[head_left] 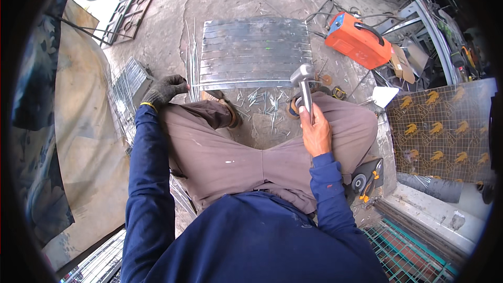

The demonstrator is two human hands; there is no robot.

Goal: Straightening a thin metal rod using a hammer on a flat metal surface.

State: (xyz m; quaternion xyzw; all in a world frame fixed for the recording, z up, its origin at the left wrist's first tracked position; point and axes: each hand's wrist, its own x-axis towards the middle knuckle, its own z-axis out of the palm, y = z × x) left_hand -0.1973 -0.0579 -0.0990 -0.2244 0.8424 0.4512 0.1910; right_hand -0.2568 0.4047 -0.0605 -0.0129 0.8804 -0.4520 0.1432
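Observation:
My right hand (317, 135), bare, is closed around the handle of a metal hammer (305, 90). The hammer stands upright, its head above the near right corner of a slatted metal panel (255, 52) on the ground. A dark knitted glove with bare fingertips covers my left hand (166, 91), resting near my left knee. Its fingers are pinched at the left end of a thin metal rod (246, 85) that runs along the panel's near edge. Short cut metal pieces (262, 104) lie scattered between my feet and the panel.
An orange machine (359, 42) with cables stands at the right, beside a cardboard piece (402, 65). An angle grinder (364, 181) lies by my right thigh. Long thin rods (193, 63) flank the panel's left side. A metal frame (128, 15) stands far left; patterned board (443, 131) at right.

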